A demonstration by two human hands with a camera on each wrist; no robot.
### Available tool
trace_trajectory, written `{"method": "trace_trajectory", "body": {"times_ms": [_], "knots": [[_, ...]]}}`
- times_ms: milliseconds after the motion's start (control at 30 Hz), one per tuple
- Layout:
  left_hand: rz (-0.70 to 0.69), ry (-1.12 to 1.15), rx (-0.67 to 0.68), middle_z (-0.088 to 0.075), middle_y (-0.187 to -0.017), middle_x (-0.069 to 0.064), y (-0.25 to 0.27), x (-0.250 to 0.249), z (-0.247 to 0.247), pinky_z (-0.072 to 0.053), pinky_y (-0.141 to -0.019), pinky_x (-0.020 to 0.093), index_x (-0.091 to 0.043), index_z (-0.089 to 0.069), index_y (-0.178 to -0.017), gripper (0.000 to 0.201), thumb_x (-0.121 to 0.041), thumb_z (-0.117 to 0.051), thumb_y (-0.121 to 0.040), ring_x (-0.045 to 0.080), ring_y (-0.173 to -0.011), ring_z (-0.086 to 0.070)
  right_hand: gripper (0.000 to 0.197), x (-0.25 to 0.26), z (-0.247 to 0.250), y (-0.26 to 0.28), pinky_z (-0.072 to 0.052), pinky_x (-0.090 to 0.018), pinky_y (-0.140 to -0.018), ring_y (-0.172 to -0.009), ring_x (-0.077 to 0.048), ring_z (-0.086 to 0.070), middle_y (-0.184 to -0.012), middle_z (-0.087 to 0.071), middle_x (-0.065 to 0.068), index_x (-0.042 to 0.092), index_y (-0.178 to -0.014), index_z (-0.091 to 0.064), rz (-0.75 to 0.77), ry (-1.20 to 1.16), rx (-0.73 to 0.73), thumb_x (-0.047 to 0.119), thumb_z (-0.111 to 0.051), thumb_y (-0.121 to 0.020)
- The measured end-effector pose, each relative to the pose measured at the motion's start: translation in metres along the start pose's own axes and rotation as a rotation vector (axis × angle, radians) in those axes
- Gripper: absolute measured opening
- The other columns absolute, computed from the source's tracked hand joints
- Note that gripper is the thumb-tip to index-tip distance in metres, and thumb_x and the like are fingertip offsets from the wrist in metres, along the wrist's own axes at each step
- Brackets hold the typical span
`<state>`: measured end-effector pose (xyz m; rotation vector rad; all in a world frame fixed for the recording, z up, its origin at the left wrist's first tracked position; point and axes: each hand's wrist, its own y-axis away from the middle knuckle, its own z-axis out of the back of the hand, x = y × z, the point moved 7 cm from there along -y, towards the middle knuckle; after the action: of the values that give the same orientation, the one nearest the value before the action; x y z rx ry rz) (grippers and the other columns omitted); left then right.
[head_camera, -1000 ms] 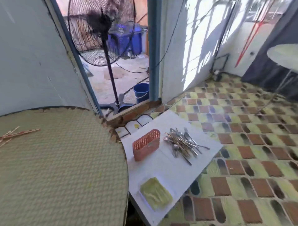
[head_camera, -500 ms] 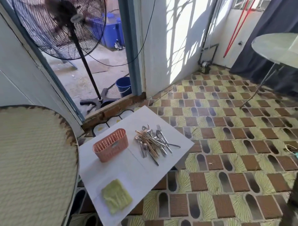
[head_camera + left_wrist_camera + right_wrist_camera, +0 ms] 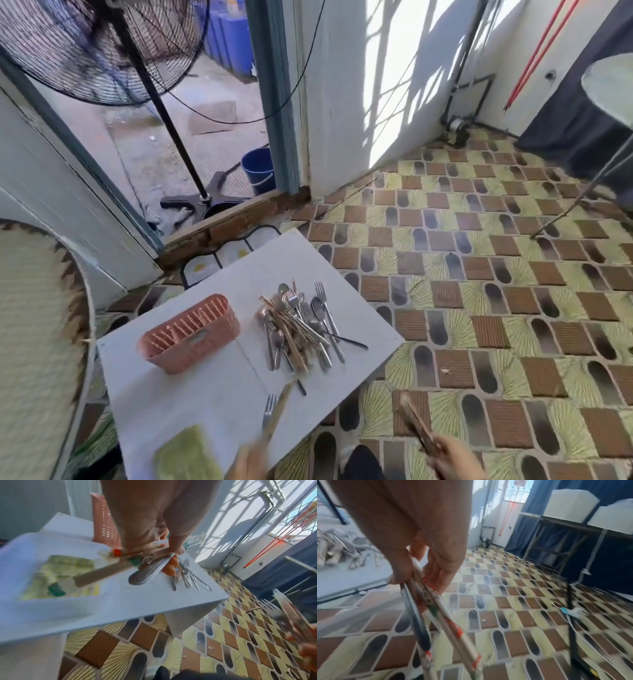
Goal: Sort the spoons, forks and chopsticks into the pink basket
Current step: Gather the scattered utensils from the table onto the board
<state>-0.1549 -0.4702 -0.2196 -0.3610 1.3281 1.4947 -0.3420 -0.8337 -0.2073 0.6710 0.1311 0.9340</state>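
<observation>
On the low white table (image 3: 212, 387) stands an empty pink basket (image 3: 188, 334), with a loose pile of spoons, forks and chopsticks (image 3: 301, 325) to its right. At the table's near edge my left hand (image 3: 251, 457) grips a bundle: a fork and chopsticks (image 3: 274, 411). The left wrist view shows my left hand (image 3: 154, 543) curled round paper-wrapped chopsticks (image 3: 106, 573) and a metal spoon (image 3: 147, 570). Off the table's right side, over the floor, my right hand (image 3: 448, 457) holds more utensils (image 3: 414, 421). The right wrist view shows my right hand (image 3: 419, 563) pinching wrapped chopsticks (image 3: 443, 615) and a dark handle.
A green cloth (image 3: 186, 452) lies on the table's near left corner. A round woven surface (image 3: 34, 325) stands to the left. A standing fan (image 3: 102, 44) and a blue bucket (image 3: 258, 169) are in the doorway behind. A glass table (image 3: 609, 82) stands at the right on the patterned tile floor.
The view has swung right and closer to the table. Both hands, unseen before, have come into view at the bottom, each holding utensils. Basket and pile have not moved.
</observation>
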Motion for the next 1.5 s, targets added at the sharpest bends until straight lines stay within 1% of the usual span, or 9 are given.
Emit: {"method": "trace_trajectory", "body": {"times_ms": [33,133,333,500,700,833,967,1267,1500], "knots": [[-0.033,-0.032,0.012,-0.055,-0.046,0.004,0.0,-0.025,-0.018,-0.042,-0.052,0.021,-0.012,-0.055,-0.072,0.02,0.0,-0.056,-0.088,0.015,-0.048,-0.052,0.024,0.02,0.024,-0.004,-0.046,-0.01,-0.078,-0.092,-0.007,-0.061,-0.098,-0.064,0.009,0.029,-0.1,-0.058,-0.071,-0.379,0.128,0.008,-0.057,-0.089],[0.033,-0.059,0.09,-0.058,-0.063,0.003,-0.023,-0.085,-0.076,-0.044,-0.066,0.028,-0.015,-0.052,-0.08,0.013,-0.012,-0.052,-0.093,0.02,-0.063,-0.054,0.029,0.049,0.065,-0.056,-0.047,-0.011,-0.06,-0.07,-0.001,-0.057,-0.081,-0.06,0.012,0.034,-0.083,-0.054,0.001,-0.493,0.096,0.006,-0.061,-0.087],[0.097,0.055,0.059,-0.052,-0.075,0.004,-0.098,-0.14,-0.137,-0.041,-0.061,0.024,-0.011,-0.048,-0.091,0.011,-0.019,-0.045,-0.097,0.015,-0.065,-0.05,0.017,0.107,0.108,-0.151,-0.053,-0.03,-0.075,-0.075,-0.016,-0.061,-0.083,-0.065,-0.001,0.02,-0.093,-0.065,0.047,-0.631,0.101,0.009,-0.069,-0.081],[0.185,0.057,-0.065,-0.055,-0.073,0.001,-0.159,-0.136,-0.165,-0.048,-0.072,0.037,-0.014,-0.053,-0.089,0.013,-0.025,-0.048,-0.095,0.025,-0.071,-0.054,0.019,0.125,0.096,-0.223,-0.053,-0.028,-0.075,-0.077,-0.015,-0.059,-0.08,-0.063,-0.001,0.005,-0.098,-0.069,0.021,-0.647,0.12,0.001,-0.066,-0.08],[0.218,0.008,-0.145,-0.052,-0.079,0.003,-0.194,-0.135,-0.188,-0.036,-0.063,0.027,-0.011,-0.048,-0.104,0.013,-0.021,-0.047,-0.095,0.024,-0.075,-0.051,0.02,0.134,0.082,-0.277,-0.053,-0.039,-0.084,-0.082,-0.02,-0.06,-0.086,-0.063,-0.005,0.003,-0.098,-0.067,0.018,-0.619,0.13,0.002,-0.069,-0.079],[0.27,-0.075,-0.214,-0.055,-0.107,0.011,-0.197,-0.13,-0.194,-0.037,-0.074,0.026,-0.007,-0.048,-0.122,0.029,-0.019,-0.046,-0.095,0.025,-0.087,-0.053,0.038,0.141,0.081,-0.286,-0.051,-0.027,-0.079,-0.083,-0.021,-0.061,-0.091,-0.064,-0.008,0.006,-0.117,-0.059,0.049,-0.609,0.154,0.008,-0.07,-0.081],[0.22,-0.176,-0.294,-0.042,-0.13,0.013,-0.19,-0.143,-0.193,-0.035,-0.097,0.027,-0.005,-0.046,-0.13,0.036,-0.009,-0.047,-0.094,0.025,-0.117,-0.047,0.037,0.147,0.087,-0.283,-0.04,-0.009,-0.054,-0.062,-0.008,-0.052,-0.069,-0.055,0.004,0.009,-0.118,-0.054,0.068,-0.651,0.074,0.012,-0.067,-0.084],[0.164,-0.162,-0.418,-0.055,-0.101,0.009,-0.189,-0.138,-0.188,-0.053,-0.076,0.039,-0.01,-0.059,-0.106,0.023,-0.023,-0.06,-0.088,0.023,-0.081,-0.059,0.011,0.152,0.082,-0.287,-0.038,-0.009,-0.049,-0.055,-0.008,-0.051,-0.06,-0.056,0.003,0.007,-0.092,-0.062,0.025,-0.724,-0.06,0.014,-0.064,-0.084],[0.112,-0.08,-0.385,-0.057,-0.088,0.009,-0.187,-0.133,-0.183,-0.041,-0.053,0.011,-0.019,-0.05,-0.089,0.011,-0.016,-0.061,-0.087,0.01,-0.062,-0.049,0.012,0.164,0.079,-0.289,-0.056,-0.041,-0.071,-0.072,-0.023,-0.064,-0.074,-0.063,-0.002,0.016,-0.097,-0.063,0.047,-0.689,0.014,0.017,-0.061,-0.085]]}}
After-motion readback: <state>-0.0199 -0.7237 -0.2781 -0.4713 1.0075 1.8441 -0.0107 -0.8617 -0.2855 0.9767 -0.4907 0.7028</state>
